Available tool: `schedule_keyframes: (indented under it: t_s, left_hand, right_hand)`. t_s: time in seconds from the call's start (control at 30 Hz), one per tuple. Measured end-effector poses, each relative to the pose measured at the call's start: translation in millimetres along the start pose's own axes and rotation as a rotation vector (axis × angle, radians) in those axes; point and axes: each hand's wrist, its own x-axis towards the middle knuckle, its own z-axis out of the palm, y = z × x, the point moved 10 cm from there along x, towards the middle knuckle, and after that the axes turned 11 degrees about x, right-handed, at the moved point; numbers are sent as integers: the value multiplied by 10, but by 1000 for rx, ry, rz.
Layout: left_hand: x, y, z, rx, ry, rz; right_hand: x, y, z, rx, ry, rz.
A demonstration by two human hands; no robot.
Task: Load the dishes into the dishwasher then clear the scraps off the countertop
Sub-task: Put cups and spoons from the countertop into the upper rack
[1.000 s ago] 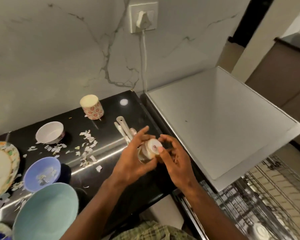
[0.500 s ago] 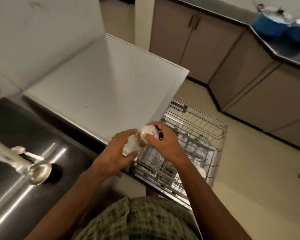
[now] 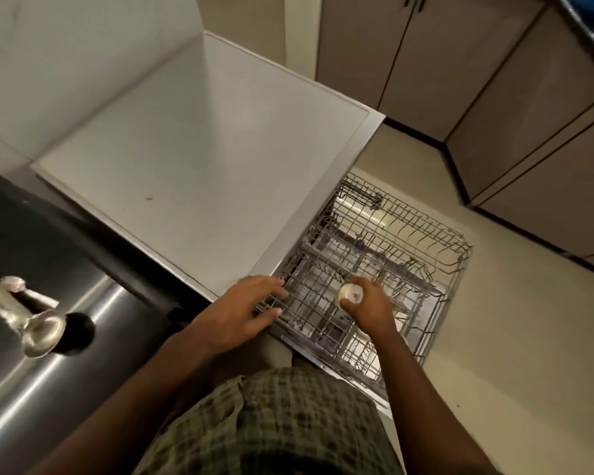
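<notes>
Ladle (image 3: 42,332) lies on the dark countertop (image 3: 66,241), far left. My left hand (image 3: 240,311) is flat, fingers straight, resting on the near-left edge of the pulled-out dishwasher rack (image 3: 374,269). My right hand (image 3: 369,305) grips the small cup (image 3: 349,293), held over the rack's middle. Hands apart.

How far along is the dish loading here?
Already done: the dishwasher rack is pulled out, and something pale already seems to sit low in it. In hand: the right hand holds a small cup over the rack, while the left hand rests on the rack's near edge. Left: a ladle and another utensil lie on the countertop. Scraps are out of view.
</notes>
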Motion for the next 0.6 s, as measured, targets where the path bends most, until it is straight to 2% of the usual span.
schedule_keyframes:
  t_s: [0.3, 0.4, 0.6]
  left_hand:
    - [40, 31, 56, 50, 27, -57]
    - [48, 89, -36, 137, 95, -29]
    - [-58, 125, -210, 207, 237, 12]
  right_hand:
    - [412, 232, 494, -267, -182, -35]
    - [500, 316, 611, -378, -222, -55]
    - [634, 392, 778, -438, -248, -56]
